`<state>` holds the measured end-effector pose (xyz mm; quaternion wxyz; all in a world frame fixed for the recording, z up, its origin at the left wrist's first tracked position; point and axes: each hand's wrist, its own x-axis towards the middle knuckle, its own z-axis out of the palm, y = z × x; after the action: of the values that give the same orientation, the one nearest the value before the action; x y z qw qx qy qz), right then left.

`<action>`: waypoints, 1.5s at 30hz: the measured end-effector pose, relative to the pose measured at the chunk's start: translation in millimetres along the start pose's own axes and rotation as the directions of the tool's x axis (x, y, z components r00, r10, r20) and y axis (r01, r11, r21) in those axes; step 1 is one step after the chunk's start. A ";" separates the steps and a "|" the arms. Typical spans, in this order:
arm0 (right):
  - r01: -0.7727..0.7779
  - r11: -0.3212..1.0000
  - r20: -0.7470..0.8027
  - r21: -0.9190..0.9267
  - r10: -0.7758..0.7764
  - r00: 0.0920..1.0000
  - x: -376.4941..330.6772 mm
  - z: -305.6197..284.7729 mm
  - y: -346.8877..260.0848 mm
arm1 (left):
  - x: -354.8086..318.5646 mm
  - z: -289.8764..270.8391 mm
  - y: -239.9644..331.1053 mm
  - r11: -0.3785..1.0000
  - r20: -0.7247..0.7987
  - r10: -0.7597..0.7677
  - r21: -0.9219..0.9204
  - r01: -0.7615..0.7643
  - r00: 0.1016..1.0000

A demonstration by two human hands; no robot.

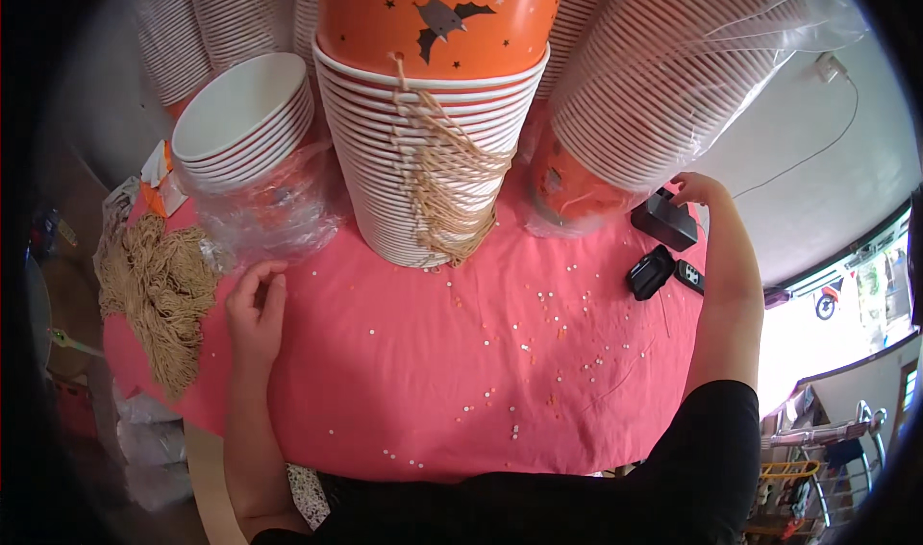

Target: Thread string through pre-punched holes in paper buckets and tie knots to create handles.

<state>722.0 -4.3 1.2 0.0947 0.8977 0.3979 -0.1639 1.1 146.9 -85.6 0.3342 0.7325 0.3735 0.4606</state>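
Note:
My left hand (257, 309) rests on the pink tablecloth (385, 382) with loosely bent fingers and a gap between thumb and fingers, holding nothing. It is nearest to a short stack of white-rimmed paper buckets (240, 112) in crumpled clear plastic. My right hand (703, 191) is at the far right, its fingers bent over the back end of a black box (665, 220); part of the grip is hidden. Between them stands a tall stack of paper buckets (375, 180). Its orange top bucket (442, 16) has bat prints, and tan cord handles (457, 189) hang down the stack's side.
A heap of tan cords (163, 295) lies at the left. Plastic-wrapped bucket stacks (663, 74) lean at the back right. A small black case (652, 273) and a key fob (689, 276) lie near my right forearm. White and orange paper dots (524, 347) are scattered on the cloth.

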 end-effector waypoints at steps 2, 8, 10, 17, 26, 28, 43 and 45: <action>-0.042 0.997 0.050 -0.069 0.045 0.998 16.9 6.0 1.0 | -1.2 -1.9 0.4 1.000 -0.031 -0.023 0.016 0.024 0.999; -0.038 0.989 0.191 -0.143 0.065 0.979 46.4 20.6 9.1 | -1.0 -1.5 -1.9 0.999 -0.042 -0.045 0.027 0.046 0.998; 0.199 0.967 0.038 -0.157 -0.196 0.980 52.2 23.1 36.4 | 2.0 2.7 -5.0 0.999 -0.032 -0.042 0.006 0.043 0.999; 0.164 0.953 -0.260 0.255 -0.096 0.961 60.9 64.0 69.1 | 1.4 2.7 -3.0 0.998 -0.011 -0.049 0.031 0.049 0.999; 0.120 0.896 -0.143 0.427 -0.064 0.988 67.8 56.4 35.2 | -1.8 -5.2 -2.9 0.992 -0.014 -0.031 0.120 0.032 0.999; 0.061 0.913 -0.067 0.402 -0.037 0.997 69.7 52.2 38.7 | -1.7 -4.0 -5.0 0.995 -0.025 -0.038 0.095 0.041 0.999; 0.192 0.922 -0.221 0.336 -0.120 0.968 100.4 66.0 69.7 | 1.4 0.4 -8.1 0.995 -0.032 -0.018 0.101 0.021 0.999; 0.223 0.916 -0.261 0.335 -0.137 0.955 104.0 69.9 76.6 | 1.4 0.3 -9.1 0.995 -0.023 -0.028 0.095 0.031 0.999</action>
<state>829.3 -5.2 -99.1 -0.1343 0.8720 0.4508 -0.1358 -0.3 152.6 -92.7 0.3016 0.7369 0.4094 0.4453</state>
